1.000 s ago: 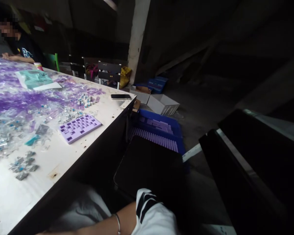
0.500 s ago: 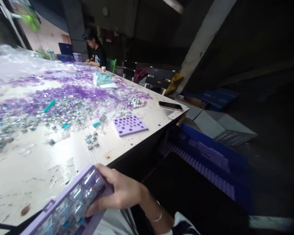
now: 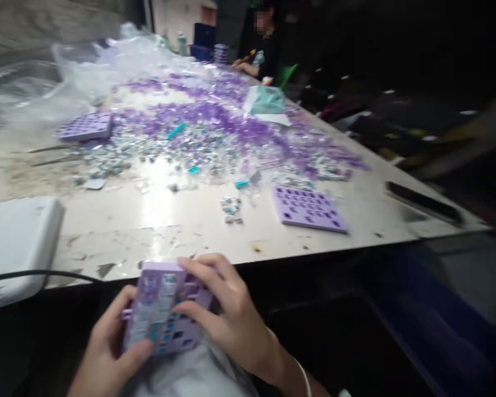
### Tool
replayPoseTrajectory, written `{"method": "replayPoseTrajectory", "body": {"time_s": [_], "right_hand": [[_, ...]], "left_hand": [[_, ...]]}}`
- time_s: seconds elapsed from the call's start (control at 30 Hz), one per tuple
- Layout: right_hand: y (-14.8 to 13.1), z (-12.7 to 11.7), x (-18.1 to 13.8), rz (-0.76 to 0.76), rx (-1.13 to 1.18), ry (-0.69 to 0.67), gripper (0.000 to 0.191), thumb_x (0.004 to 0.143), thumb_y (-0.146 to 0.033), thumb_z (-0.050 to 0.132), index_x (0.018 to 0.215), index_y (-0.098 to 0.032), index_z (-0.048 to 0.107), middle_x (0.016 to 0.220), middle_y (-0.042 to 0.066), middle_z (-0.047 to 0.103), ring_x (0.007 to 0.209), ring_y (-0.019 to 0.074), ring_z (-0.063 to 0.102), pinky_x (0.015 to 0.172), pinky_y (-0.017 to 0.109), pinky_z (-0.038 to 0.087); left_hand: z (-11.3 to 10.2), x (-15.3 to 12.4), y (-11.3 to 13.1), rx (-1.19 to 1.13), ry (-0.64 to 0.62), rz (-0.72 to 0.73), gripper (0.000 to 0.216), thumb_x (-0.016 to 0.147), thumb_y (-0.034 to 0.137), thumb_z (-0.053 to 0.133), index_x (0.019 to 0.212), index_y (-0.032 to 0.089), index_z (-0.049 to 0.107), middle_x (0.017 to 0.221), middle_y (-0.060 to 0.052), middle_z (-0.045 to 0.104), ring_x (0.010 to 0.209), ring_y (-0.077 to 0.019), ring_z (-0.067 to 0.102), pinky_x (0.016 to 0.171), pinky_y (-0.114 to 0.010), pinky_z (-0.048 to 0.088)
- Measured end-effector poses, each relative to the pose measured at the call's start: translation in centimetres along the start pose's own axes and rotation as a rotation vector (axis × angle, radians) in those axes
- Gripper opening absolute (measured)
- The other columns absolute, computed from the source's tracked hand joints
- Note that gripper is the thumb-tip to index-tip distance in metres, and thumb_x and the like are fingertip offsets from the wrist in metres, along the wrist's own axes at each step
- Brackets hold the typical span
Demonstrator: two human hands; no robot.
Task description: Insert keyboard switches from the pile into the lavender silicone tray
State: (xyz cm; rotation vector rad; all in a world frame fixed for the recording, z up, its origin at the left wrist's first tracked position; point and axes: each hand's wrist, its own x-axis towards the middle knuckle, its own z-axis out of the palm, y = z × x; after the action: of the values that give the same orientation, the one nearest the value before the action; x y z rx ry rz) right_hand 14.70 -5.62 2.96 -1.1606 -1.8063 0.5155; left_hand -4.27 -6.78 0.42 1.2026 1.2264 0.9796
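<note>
A small purple keyboard case [image 3: 171, 320] is tilted above my lap, below the table's front edge. Rows of clear keycaps and small teal-and-silver switches cover its left part, while square holes show at its lower right. My left hand [image 3: 111, 342] grips its left side, thumb over the front. My right hand [image 3: 227, 314] holds the upper right side, with the fingers at the top edge and the thumb on the rows of keys. Motion blurs the fine parts. Another purple case [image 3: 310, 208] with square holes lies flat on the table, near a little pile of switches [image 3: 231, 208].
Loose switches [image 3: 198, 146] and purple clear pieces [image 3: 215, 113] spread over the table. A white box-shaped device [image 3: 20, 237] with a black cable [image 3: 66, 274] sits left, a phone [image 3: 424, 203] right. Behind are a purple holed case [image 3: 86, 127], plastic bags [image 3: 136, 55] and a co-worker [image 3: 260, 44].
The view has swung left and down. My left hand has come into view on the keyboard case, which now stands more upright. My right hand remains on it.
</note>
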Motion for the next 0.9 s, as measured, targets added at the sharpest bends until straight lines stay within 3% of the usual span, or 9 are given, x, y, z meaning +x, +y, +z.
{"method": "replayPoseTrajectory", "body": {"time_s": [0.07, 0.17, 0.37, 0.47, 0.53, 0.6, 0.67, 0.77, 0.9], "right_hand": [[0.6, 1.4, -1.2, 0.112, 0.044, 0.118, 0.045, 0.087, -0.034, 0.065, 0.129, -0.024, 0.053, 0.114, 0.006, 0.055, 0.109, 0.0180, 0.057, 0.095, 0.030, 0.050], [0.6, 3.0, -2.7, 0.205, 0.015, 0.211, 0.051, 0.088, -0.033, 0.064, 0.134, -0.028, 0.044, 0.124, 0.007, 0.047, 0.118, 0.0215, 0.050, 0.101, 0.036, 0.047], [0.3, 3.4, -3.2, 0.108, 0.114, 0.047, 0.043, 0.098, -0.026, 0.043, 0.140, -0.029, 0.037, 0.127, 0.007, 0.040, 0.119, 0.0178, 0.046, 0.103, 0.030, 0.046], [0.7, 3.7, -3.6, 0.149, 0.236, 0.050, 0.041, 0.100, -0.033, 0.035, 0.141, -0.031, 0.037, 0.128, 0.006, 0.041, 0.122, 0.0182, 0.044, 0.107, 0.033, 0.042], [1.1, 4.1, -4.2, 0.198, 0.335, 0.077, 0.042, 0.099, -0.037, 0.040, 0.140, -0.033, 0.037, 0.128, 0.005, 0.043, 0.123, 0.0197, 0.044, 0.107, 0.036, 0.042], [1.3, 4.5, -5.1, 0.246, 0.502, 0.092, 0.047, 0.095, -0.039, 0.049, 0.140, -0.037, 0.035, 0.125, 0.004, 0.047, 0.115, 0.0188, 0.051, 0.100, 0.036, 0.048], [1.4, 4.8, -6.2, 0.328, 0.711, 0.083, 0.056, 0.092, -0.036, 0.058, 0.140, -0.043, 0.031, 0.123, 0.002, 0.050, 0.105, 0.0157, 0.058, 0.090, 0.031, 0.055], [1.3, 4.9, -7.3, 0.481, 0.919, 0.083, 0.073, 0.085, -0.024, 0.069, 0.139, -0.048, 0.026, 0.121, -0.001, 0.056, 0.101, 0.0121, 0.064, 0.087, 0.026, 0.057], [1.1, 4.9, -7.1, 0.580, 1.003, 0.159, 0.072, 0.074, -0.015, 0.079, 0.127, -0.043, 0.041, 0.116, -0.003, 0.061, 0.099, 0.0107, 0.067, 0.084, 0.022, 0.057]], "left_hand": [[0.3, 0.0, 0.3, -0.070, 0.054, -0.089, 0.059, 0.061, 0.067, 0.075, 0.097, 0.022, 0.063, 0.082, 0.003, 0.067, 0.071, -0.0163, 0.063, 0.063, -0.024, 0.054], [1.4, 0.3, 0.9, -0.099, 0.050, -0.120, 0.055, 0.062, 0.068, 0.074, 0.088, 0.021, 0.063, 0.072, 0.003, 0.062, 0.062, -0.0126, 0.058, 0.056, -0.020, 0.049], [2.1, 0.4, 0.4, -0.091, 0.111, -0.118, 0.042, 0.064, 0.038, 0.082, 0.097, 0.023, 0.060, 0.084, 0.004, 0.067, 0.074, -0.0128, 0.064, 0.067, -0.019, 0.053], [1.3, 0.8, -0.5, -0.055, 0.014, -0.077, 0.035, 0.069, 0.034, 0.079, 0.096, 0.023, 0.059, 0.083, 0.004, 0.067, 0.072, -0.0115, 0.064, 0.065, -0.018, 0.054], [0.7, 1.0, -0.9, -0.011, -0.052, -0.051, 0.035, 0.069, 0.031, 0.080, 0.095, 0.023, 0.058, 0.083, 0.004, 0.066, 0.072, -0.0101, 0.063, 0.064, -0.016, 0.053], [0.2, 1.2, -1.0, 0.033, -0.117, -0.051, 0.035, 0.069, 0.029, 0.080, 0.094, 0.023, 0.058, 0.080, 0.006, 0.064, 0.069, -0.0079, 0.061, 0.062, -0.013, 0.051], [0.0, 1.4, -0.9, 0.054, -0.212, -0.077, 0.033, 0.071, 0.028, 0.079, 0.096, 0.024, 0.056, 0.079, 0.007, 0.062, 0.067, -0.0066, 0.059, 0.060, -0.012, 0.050], [0.1, 1.5, -0.8, 0.035, -0.312, -0.115, 0.034, 0.077, 0.027, 0.074, 0.104, 0.027, 0.053, 0.085, 0.007, 0.065, 0.073, -0.0071, 0.061, 0.065, -0.013, 0.052], [0.2, 1.4, -0.8, 0.042, -0.328, -0.106, 0.033, 0.078, 0.027, 0.074, 0.102, 0.026, 0.051, 0.085, 0.006, 0.064, 0.070, -0.0073, 0.060, 0.061, -0.013, 0.051]]}}
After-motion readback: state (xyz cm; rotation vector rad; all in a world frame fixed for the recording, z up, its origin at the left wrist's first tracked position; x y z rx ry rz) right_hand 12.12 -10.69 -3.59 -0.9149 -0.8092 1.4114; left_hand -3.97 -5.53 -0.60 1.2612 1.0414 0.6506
